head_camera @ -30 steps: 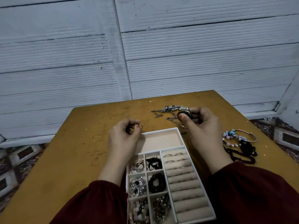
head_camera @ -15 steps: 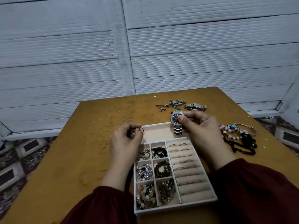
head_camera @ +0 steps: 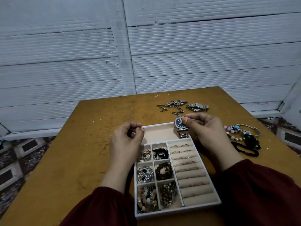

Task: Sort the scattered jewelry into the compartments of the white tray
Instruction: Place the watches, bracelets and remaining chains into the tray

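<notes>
Nearest, two dark red sleeves point(head_camera: 101, 207) flank the white tray point(head_camera: 171, 213), which lies on the brown table point(head_camera: 81, 152). The tray's left part has six small square compartments point(head_camera: 145, 174), each holding a bundle of beads or metal pieces. Its right part is a column of padded rolls point(head_camera: 192, 173) with thin rings seated in several slots.

Beyond these, one long compartment point(head_camera: 158, 133) spans the far end of the tray.
- Left hand point(head_camera: 126, 138): fingers curled, pinching a small thin ring point(head_camera: 142, 129) at the compartment's left corner.
- Right hand point(head_camera: 205, 128): thumb and fingers pinch a blue-faced watch point(head_camera: 180, 123) by its case at the compartment's right end. The metal band hangs down. Whether it touches the compartment floor cannot be told.

To the right of the tray lie beaded bracelets point(head_camera: 239, 131) and a black bead strand point(head_camera: 247, 147). Farther off lie a chain point(head_camera: 175, 106) and, just beside it, a second watch point(head_camera: 197, 107). A white ribbed wall point(head_camera: 195, 54) stands behind the table.
</notes>
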Tool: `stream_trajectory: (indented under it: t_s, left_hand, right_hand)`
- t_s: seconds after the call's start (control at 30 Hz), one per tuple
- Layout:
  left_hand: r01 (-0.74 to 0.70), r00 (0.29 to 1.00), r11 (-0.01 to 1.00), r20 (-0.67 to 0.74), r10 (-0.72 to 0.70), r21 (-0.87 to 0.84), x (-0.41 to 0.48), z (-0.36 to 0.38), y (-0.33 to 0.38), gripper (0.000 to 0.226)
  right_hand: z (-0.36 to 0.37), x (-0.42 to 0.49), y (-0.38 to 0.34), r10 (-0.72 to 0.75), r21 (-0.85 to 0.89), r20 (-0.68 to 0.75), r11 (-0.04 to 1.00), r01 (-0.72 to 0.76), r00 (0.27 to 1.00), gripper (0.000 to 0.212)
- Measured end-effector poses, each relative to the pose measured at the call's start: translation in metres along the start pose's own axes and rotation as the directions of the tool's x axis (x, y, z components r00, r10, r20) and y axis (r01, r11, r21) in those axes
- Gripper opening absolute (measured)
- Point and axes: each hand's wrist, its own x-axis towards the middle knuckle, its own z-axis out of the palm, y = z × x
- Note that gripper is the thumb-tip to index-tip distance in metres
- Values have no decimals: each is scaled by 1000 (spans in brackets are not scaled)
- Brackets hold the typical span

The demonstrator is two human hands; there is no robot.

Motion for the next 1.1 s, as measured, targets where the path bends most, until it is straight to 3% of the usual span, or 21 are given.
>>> stream_trajectory:
  t_s: [0.23,0.77,1.1]
  left_hand:
    - [12,1000,1000,7,-12,-9,0,1,1,29]
    - [29,1000,1000,5,-29,5,0,1,4,28]
    - [14,1000,1000,-2,-14,8,2,2,2,29]
  right_hand:
    - [-2,1,0,50,-7,14,999,-49,999,24]
    - [3,9,3,-54,-99,33,993,57,998,26]
    - [2,12,2,-57,-267,53,961,70,997,19]
